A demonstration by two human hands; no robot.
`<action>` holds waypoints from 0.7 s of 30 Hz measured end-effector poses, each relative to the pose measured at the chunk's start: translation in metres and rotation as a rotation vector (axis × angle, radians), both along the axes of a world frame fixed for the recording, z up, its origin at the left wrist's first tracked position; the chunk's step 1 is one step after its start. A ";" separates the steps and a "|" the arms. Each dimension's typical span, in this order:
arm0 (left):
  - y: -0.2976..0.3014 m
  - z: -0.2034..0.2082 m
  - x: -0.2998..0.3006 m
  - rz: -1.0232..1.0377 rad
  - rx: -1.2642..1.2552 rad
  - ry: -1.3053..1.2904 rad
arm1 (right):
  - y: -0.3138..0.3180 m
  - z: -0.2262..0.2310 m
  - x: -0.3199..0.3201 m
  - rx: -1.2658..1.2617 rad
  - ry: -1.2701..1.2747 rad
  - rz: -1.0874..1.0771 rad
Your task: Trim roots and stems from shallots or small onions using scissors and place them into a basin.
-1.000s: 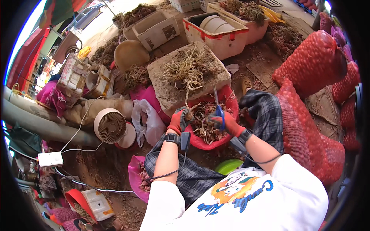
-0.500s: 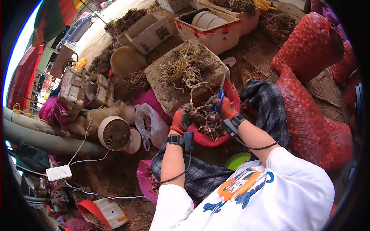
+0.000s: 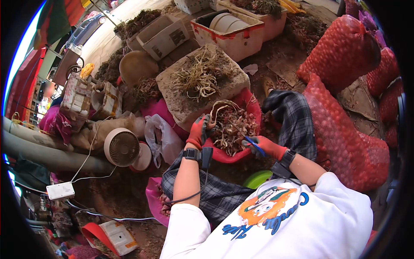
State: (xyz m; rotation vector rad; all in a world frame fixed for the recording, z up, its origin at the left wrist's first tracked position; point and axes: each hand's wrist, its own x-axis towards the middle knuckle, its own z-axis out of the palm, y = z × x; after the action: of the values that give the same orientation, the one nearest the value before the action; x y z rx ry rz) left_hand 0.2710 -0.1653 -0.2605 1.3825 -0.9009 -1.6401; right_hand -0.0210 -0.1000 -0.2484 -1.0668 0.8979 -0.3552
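Note:
My left hand (image 3: 199,131), in a red and grey glove, is closed at the left rim of a red basin (image 3: 233,158). In its fingers is a dried shallot (image 3: 211,125), whose long pale stem seems to loop up over the basin. Heaped inside the basin are shallots with dry roots and stems (image 3: 235,128). My gloved right hand (image 3: 269,147) grips blue-handled scissors (image 3: 255,146) by the basin's right side. The blades point up and left over the heap; whether they are apart is too small to tell.
Beyond the basin, a dirty foam block (image 3: 174,97) carries dry stem cuttings (image 3: 200,73). Full red mesh sacks (image 3: 340,138) stand on my right. A fan (image 3: 122,147), white plastic bag (image 3: 161,138) and pink bag of shallots (image 3: 156,200) are on my left; a green bowl (image 3: 258,179) sits near my lap.
My right hand has moved right and toward me, away from the left hand, and the scissors have swung from pointing up to pointing left. The left hand stays at the basin's rim.

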 end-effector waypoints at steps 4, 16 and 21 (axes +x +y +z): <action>0.007 0.014 -0.018 0.056 0.105 0.176 | -0.006 -0.005 0.008 0.069 0.028 -0.082; 0.002 0.005 -0.007 -0.235 -0.090 -0.008 | 0.000 -0.005 0.001 0.014 0.019 -0.175; -0.002 -0.006 -0.003 -0.259 -0.151 0.080 | 0.000 -0.017 -0.007 0.208 -0.098 -0.129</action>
State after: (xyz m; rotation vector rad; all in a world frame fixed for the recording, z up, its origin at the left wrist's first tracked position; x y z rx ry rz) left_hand 0.2681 -0.1676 -0.2670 1.1258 -1.1695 -1.7646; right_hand -0.0276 -0.0998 -0.2651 -0.7960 0.8976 -0.4087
